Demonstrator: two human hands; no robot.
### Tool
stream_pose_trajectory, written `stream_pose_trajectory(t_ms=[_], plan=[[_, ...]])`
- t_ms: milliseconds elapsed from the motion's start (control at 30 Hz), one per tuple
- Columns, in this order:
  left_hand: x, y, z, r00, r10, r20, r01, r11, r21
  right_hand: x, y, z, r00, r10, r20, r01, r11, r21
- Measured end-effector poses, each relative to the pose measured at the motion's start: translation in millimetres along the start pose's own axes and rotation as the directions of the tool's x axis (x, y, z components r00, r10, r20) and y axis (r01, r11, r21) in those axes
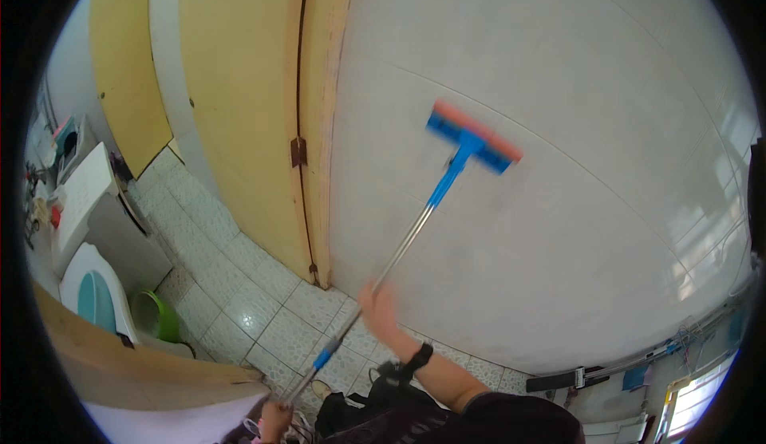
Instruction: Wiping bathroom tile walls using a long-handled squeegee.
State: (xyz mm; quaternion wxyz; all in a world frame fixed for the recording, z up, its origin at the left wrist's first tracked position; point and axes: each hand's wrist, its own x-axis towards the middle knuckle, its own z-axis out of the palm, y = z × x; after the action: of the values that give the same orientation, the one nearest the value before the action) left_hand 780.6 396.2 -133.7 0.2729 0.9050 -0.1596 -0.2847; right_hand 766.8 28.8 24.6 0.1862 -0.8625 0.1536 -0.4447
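Note:
A long-handled squeegee (471, 142) with a blue head and a reddish-orange strip is raised against the pale tiled wall (558, 236). Its silver telescopic pole (408, 240) slants down to the lower left, with a blue collar partway along. My right hand (378, 314), slightly blurred, is closed around the middle of the pole, and a black strap circles that wrist. Near the lower edge, my left hand (276, 420) grips the pole's lower end; part of that hand is cut off by the picture's edge.
A yellow door (239, 101) with rusty hinges stands left of the wall. Further left are a white toilet (92, 284), a green bucket (154, 316) and a white cabinet-like unit (128, 228). A wooden edge (159, 364) is close at lower left. Patterned tiles (275, 328) cover the floor.

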Motion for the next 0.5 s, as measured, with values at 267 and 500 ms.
stream_pose_trajectory(t_ms=[267, 500], plan=[[-40.4, -89.2, -10.5, 0.989, 0.080, -0.128, -0.078, 0.997, 0.023, -68.7, -15.9, 76.3, 0.773, 0.501, 0.388, -0.598, 0.779, 0.186], [20.7, -37.1, -39.4, 0.987, 0.038, -0.156, -0.043, 0.999, -0.032, 98.2, -79.3, 62.3, 0.944, 0.284, 0.168, -0.326, 0.882, 0.340]])
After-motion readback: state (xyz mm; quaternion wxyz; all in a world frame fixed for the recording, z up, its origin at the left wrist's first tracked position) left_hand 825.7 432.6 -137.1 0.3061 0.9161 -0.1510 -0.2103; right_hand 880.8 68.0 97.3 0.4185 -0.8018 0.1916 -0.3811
